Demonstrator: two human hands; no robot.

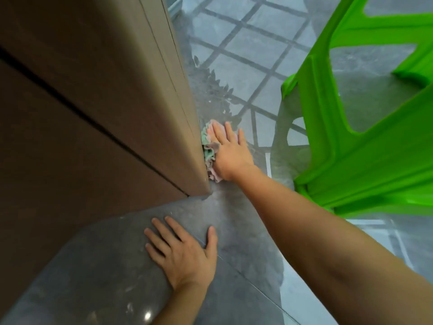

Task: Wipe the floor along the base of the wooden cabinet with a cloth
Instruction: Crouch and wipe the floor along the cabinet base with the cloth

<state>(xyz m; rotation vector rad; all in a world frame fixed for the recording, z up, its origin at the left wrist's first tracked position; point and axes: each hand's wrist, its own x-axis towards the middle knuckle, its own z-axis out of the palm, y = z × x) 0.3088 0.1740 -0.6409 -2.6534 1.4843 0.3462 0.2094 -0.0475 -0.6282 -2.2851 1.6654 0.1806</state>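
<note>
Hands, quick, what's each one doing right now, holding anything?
Left hand: open, flat on the floor, holding nothing.
Right hand: open, pressing the cloth against the cabinet base.

cabinet [98, 95]: matt wood | floor [246, 231]: glossy tile | cloth [209, 146]: crumpled fabric | chair [365, 141]: smooth plastic
</note>
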